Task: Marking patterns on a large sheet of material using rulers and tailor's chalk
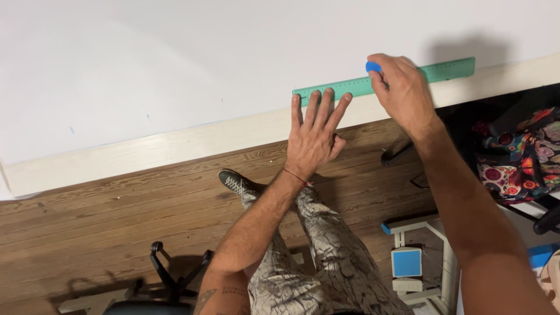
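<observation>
Marking along the green ruler [385,80] on the white sheet [175,58] at the desk edge [175,143]. Left hand [315,137] lies flat and open, fingers spread, pinning the ruler's left end. Right hand [402,87] has its grip closed on a small blue marker piece [373,66], touching the ruler's top edge. To do it well, I'd judge: keep the left palm's weight on and run the blue piece tight against the edge. Count: one ruler, one blue piece, two hands, one sheet.
</observation>
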